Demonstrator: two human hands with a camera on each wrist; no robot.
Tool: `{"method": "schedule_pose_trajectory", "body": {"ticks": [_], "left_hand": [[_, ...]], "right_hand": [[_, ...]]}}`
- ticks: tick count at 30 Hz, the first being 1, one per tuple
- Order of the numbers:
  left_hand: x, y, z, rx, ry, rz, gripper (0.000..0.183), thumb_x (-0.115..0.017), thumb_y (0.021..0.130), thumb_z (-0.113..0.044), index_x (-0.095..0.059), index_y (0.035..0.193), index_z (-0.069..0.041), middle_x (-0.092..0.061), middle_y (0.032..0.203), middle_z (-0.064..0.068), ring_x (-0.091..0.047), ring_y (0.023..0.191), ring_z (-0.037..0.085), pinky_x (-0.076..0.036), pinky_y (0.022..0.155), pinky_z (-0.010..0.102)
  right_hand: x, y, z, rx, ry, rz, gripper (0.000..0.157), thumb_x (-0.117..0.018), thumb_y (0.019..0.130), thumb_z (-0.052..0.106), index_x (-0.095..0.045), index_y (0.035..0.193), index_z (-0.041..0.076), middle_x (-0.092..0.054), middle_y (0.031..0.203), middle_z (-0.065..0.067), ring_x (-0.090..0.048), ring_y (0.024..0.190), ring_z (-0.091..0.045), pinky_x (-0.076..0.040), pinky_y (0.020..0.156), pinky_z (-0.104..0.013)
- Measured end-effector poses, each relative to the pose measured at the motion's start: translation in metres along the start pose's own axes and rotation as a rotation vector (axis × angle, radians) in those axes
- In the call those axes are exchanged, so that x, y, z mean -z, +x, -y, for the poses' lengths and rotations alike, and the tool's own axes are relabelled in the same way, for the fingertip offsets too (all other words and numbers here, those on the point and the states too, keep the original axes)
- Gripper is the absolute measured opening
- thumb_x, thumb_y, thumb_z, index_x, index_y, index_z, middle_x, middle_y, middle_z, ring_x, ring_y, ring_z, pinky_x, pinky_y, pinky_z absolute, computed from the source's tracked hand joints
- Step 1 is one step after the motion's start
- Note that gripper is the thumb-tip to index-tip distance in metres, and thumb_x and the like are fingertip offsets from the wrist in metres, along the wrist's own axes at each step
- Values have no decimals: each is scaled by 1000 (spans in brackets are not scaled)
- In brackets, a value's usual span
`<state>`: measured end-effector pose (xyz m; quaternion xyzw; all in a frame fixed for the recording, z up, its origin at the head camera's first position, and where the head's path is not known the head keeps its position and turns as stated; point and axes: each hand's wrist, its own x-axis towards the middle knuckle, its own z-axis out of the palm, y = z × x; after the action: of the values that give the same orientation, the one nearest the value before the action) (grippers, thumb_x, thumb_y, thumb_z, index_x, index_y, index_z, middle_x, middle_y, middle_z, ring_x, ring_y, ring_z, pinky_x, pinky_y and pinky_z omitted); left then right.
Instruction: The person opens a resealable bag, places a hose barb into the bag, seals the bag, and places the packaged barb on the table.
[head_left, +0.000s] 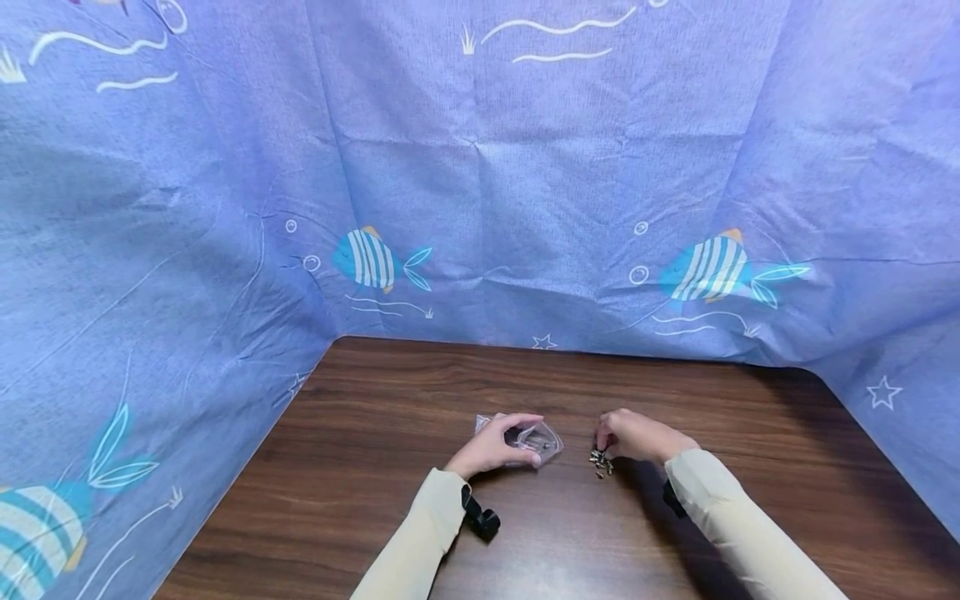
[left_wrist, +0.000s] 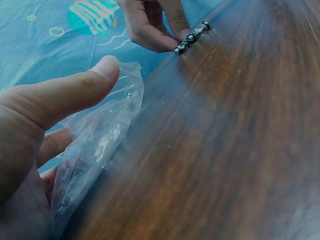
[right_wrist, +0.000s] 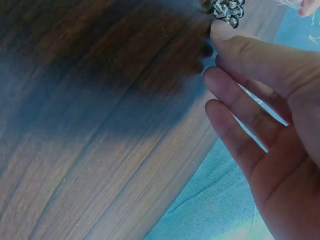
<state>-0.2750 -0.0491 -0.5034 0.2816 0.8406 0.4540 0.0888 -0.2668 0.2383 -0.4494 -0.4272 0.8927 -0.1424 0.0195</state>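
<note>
Head cam: my L hand [head_left: 492, 446] holds clear zip bag [head_left: 551, 444]; metal pcs [head_left: 601, 463] at R hand [head_left: 639, 435] tips, can't tell if pinched.

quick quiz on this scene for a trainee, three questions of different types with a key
1. True or false: the right hand holds the clear plastic bag.

2. Multiple choice: which is nearer the small shiny pieces on the table?
A) the left hand
B) the right hand

3. Fill in the blank: in the head view, the blue fabric behind the table is printed with striped ____.

Key: 1. False; the left hand holds it. 2. B; its fingertips are right at them. 3. Fish.
</note>
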Motion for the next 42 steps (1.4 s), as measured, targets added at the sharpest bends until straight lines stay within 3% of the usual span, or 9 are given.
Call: {"method": "schedule_pose_trajectory", "body": {"ticks": [16, 21, 32, 42], "left_hand": [[1, 1, -2, 9, -9, 1, 66, -81, 77, -35, -55, 136, -25, -58, 133, -10, -47, 114, 12, -40, 99, 34], [0, 0, -1, 5, -15, 2, 65, -81, 77, -35, -55, 136, -25, -58, 132, -10, -47, 114, 13, -40, 99, 35], [-1, 1, 0, 11, -9, 0, 65, -81, 77, -35, -56, 136, -26, -58, 132, -10, -47, 113, 12, -40, 98, 34], [-2, -1, -1, 14, -2, -4, 65, -81, 77, -36, -56, 136, -26, -59, 130, -8, -47, 112, 13, -41, 96, 35]], "right_hand": [[8, 0, 2, -36, -15, 21, 15, -72, 76, -4, -69, 72, 10, -62, 75, 3, -52, 69, -2, -46, 61, -19], [8, 2, 2, -33, -23, 4, 9, -73, 78, 0, -70, 75, 9, -64, 77, 3, -58, 71, -6, -49, 65, -21], [15, 14, 8, -3, -47, -42, 9, -72, 80, 1, -69, 77, 10, -63, 77, 5, -58, 71, -5, -51, 66, -22], [19, 27, 18, -27, -3, -33, 4, -72, 82, 6, -70, 79, 8, -64, 79, 4, -60, 72, -5, -51, 67, -22]]}}
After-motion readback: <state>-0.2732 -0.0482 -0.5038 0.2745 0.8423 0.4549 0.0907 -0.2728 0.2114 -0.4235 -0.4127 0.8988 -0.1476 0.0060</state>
